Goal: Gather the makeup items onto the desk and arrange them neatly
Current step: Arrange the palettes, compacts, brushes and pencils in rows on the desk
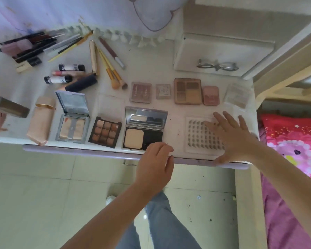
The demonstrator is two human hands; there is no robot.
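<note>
Openly, powder compact [143, 136] shows beige pan; lash tray [198, 136] holds rows.

Pale tiled floor [43, 194]; white desk [151, 69]; pink bedspread [294, 141] at right; daylight.

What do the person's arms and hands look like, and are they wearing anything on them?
Both forearms are bare, with no sleeves showing. The left hand and right hand wear no gloves, and no rings, watch or bracelets show. Fingernails look short and plain, though the picture is a bit blurry.
</note>
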